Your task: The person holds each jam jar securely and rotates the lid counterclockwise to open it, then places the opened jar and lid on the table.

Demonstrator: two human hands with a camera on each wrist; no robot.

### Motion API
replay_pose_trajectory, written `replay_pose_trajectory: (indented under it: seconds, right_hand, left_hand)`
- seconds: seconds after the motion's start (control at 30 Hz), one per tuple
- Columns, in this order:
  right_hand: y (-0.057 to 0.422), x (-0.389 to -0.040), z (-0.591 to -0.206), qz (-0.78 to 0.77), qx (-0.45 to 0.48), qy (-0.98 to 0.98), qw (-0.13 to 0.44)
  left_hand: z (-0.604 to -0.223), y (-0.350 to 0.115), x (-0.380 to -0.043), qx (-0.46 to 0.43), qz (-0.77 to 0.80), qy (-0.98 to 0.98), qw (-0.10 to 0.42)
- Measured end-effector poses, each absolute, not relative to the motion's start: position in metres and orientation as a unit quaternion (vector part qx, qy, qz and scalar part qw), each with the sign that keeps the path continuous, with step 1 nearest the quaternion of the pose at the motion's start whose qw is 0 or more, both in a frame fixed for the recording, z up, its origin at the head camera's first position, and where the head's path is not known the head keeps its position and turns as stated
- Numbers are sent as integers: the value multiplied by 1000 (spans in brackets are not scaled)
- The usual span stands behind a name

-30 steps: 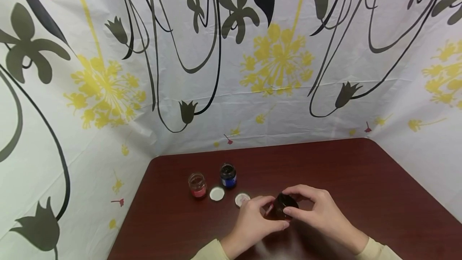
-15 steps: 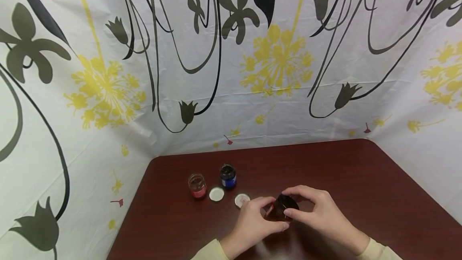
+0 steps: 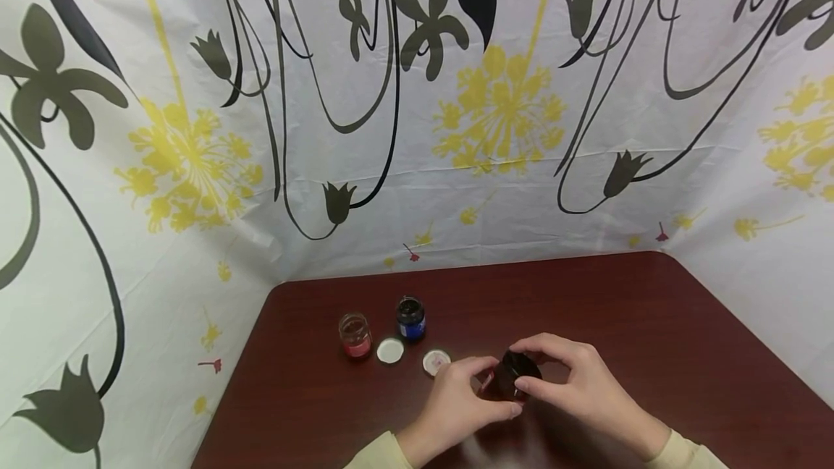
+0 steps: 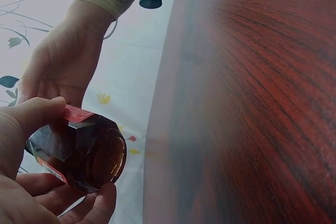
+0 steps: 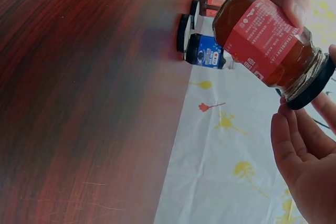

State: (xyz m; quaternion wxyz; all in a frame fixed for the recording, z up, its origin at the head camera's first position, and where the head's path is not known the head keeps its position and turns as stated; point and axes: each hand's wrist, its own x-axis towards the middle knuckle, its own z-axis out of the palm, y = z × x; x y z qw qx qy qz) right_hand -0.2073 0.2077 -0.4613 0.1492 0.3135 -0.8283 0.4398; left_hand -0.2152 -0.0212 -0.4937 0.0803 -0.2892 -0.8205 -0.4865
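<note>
My left hand (image 3: 452,396) grips a jam jar (image 5: 262,40) by its glass body, thumb on one side and fingers on the other. Brown-red contents show through the glass, and a red label with "strawberry" lettering wraps the side. The jar is tilted, its black lid (image 5: 312,85) in place on the mouth and turned toward my right hand (image 3: 583,382). That hand pinches the lid's rim between thumb and fingers. In the left wrist view the jar's round base (image 4: 107,156) faces the camera.
Back left on the dark red table (image 3: 586,295) stand two lidless jars, a red-labelled jar (image 3: 355,336) and a blue-labelled jar (image 3: 411,318). Two lids lie with white insides up: one lid (image 3: 390,351) near those jars, another lid (image 3: 436,362) beside my left hand. A flowered cloth (image 3: 417,165) hangs behind.
The jar and its lid have shifted very slightly to the right in the head view. Both hands keep the same hold.
</note>
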Motion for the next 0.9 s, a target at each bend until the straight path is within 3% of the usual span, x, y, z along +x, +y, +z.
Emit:
replay_pose_trajectory:
  seconds: [0.9]
  right_hand:
    - [216, -207, -463, 440, 313, -826, 161]
  left_hand:
    - [-497, -21, -220, -239, -507, -825, 77]
